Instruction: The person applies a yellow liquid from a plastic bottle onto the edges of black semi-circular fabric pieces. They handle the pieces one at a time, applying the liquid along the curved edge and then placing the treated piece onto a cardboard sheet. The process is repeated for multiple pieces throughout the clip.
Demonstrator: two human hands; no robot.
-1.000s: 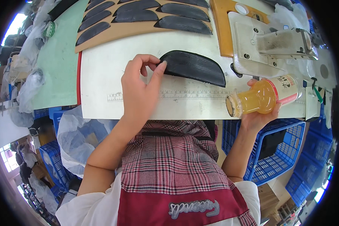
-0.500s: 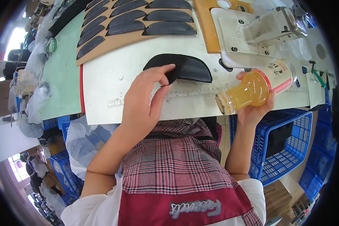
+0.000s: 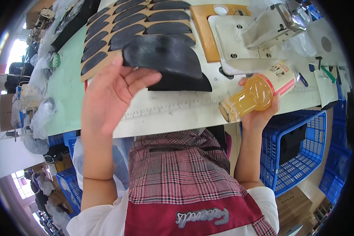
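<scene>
My left hand [image 3: 110, 94] pinches the left end of a black half-moon piece [image 3: 161, 55], smooth and slightly shiny, lifted above the white table. Beneath it a second black piece [image 3: 185, 83] lies on the table, partly covered by the raised one. My right hand [image 3: 261, 112] is wrapped round a clear bottle [image 3: 259, 92] of orange-yellow liquid with a pale label. The bottle is tilted, its narrow end down to the left.
Behind, a brown board [image 3: 142, 29] carries rows of black half-moon pieces. A sewing machine [image 3: 271, 29] stands at the back right. Ruler marks [image 3: 173, 107] run along the table's front. Blue crates [image 3: 293, 153] sit below on the right; a green sheet [image 3: 67, 86] covers the left.
My left hand has moved left and raised the upper black piece off the one below, toward the board. The right hand still holds the bottle, shifted slightly left in view.
</scene>
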